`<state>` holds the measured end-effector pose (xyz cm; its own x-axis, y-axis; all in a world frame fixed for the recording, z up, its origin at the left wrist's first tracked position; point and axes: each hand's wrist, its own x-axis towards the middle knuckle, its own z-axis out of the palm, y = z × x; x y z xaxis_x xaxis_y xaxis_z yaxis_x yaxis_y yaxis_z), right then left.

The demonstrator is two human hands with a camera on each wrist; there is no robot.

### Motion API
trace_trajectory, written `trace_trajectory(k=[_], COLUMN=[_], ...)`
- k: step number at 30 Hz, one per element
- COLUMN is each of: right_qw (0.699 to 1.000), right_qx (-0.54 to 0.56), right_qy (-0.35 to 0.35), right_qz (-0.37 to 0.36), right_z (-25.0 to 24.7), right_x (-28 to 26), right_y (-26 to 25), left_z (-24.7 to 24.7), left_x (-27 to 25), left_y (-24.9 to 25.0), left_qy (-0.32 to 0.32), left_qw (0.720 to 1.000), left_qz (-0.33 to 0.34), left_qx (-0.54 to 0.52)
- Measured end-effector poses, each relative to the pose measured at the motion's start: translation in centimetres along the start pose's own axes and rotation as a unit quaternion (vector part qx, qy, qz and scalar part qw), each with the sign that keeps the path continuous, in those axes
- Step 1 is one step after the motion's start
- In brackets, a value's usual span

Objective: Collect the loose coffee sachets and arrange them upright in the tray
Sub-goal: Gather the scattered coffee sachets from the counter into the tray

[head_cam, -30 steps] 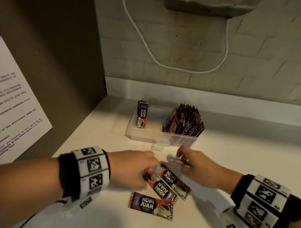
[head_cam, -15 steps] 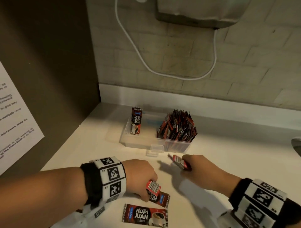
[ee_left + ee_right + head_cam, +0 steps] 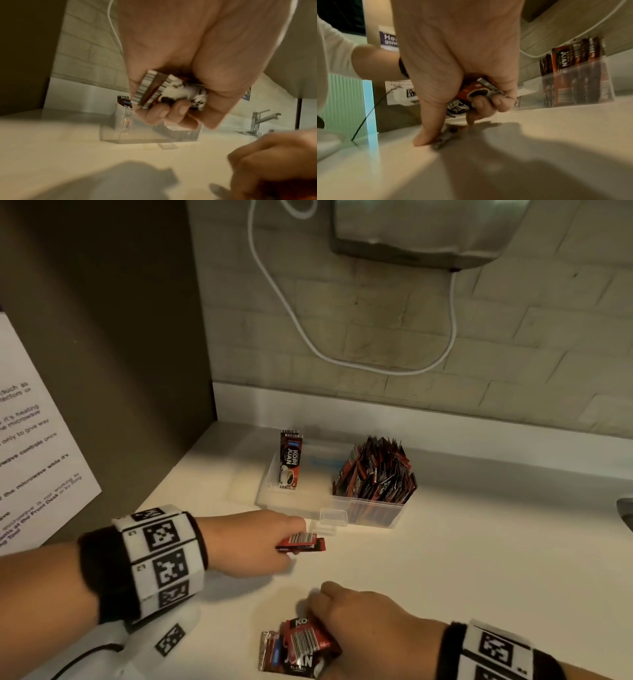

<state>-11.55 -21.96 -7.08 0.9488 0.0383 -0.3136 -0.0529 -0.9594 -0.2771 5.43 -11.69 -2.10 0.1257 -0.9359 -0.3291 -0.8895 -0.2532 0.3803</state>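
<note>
My left hand [image 3: 274, 541] grips two red coffee sachets [image 3: 301, 542] by one end, held flat just above the counter in front of the clear tray [image 3: 294, 503]; the left wrist view shows their barcode ends [image 3: 150, 92] inside the curled fingers. One sachet [image 3: 290, 459] stands upright in the tray's left part, and a dense bundle of sachets [image 3: 375, 470] fills its right part. My right hand [image 3: 325, 611] holds a sachet [image 3: 306, 640] in its curled fingers. Its thumb and a finger [image 3: 421, 139] touch another sachet [image 3: 272, 652] lying flat near the front edge.
A small clear lid [image 3: 333, 517] lies against the tray's front. A brown panel with a printed notice [image 3: 30, 460] closes off the left. A white cable [image 3: 342, 361] hangs on the brick wall under a steel unit [image 3: 421, 231]. A tap [image 3: 262, 120] stands far right.
My left hand lifted its sachets off the counter and moved forward toward the tray. My right hand, still holding its sachet, came back down to the last flat sachet near the front edge.
</note>
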Motion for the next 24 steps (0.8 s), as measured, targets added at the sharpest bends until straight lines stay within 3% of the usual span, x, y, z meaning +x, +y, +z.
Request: trace_trajectory(k=[4,7,9,12,14,16,20,24], right_qw=[1.000,0.997,0.988,0.957,0.924,0.898,0.885,0.876], right_qx=[0.022,0.037,0.060,0.158,0.264,0.332,0.382,0.395], right_qy=[0.000,0.060,0.127,0.223,0.263,0.282,0.265,0.272], right_qz=[0.019,0.040,0.065,0.093,0.088,0.070,-0.009,-0.042], right_z=[-0.5,-0.8,-1.2,-3.0,-4.6,-5.5,-5.9,-5.3], right_x=[0.6,0.6,0.7,0.7,0.5,0.4,1.7,4.0], right_y=[0.3,0.8,1.7,2.5,2.1,1.3,-0.4,-1.3], left_z=[-0.4,0.1,0.4,1.0,1.2,1.3,1.1,1.0], left_x=[-2.1,-2.6,-2.4,-1.5,-1.1,-0.6,0.4,1.8], left_y=[1.1,1.2,1.2,1.1,1.3,1.9,3.9,4.7], left_qy=[0.047,0.091,0.147,0.190,0.186,0.174,0.147,0.187], left_qw=[0.991,0.962,0.913,0.805,0.766,0.750,0.733,0.705], left_qz=[0.023,-0.010,-0.055,-0.090,-0.073,-0.053,-0.017,-0.067], left_qx=[-0.127,-0.256,-0.378,-0.555,-0.611,-0.636,-0.664,-0.681])
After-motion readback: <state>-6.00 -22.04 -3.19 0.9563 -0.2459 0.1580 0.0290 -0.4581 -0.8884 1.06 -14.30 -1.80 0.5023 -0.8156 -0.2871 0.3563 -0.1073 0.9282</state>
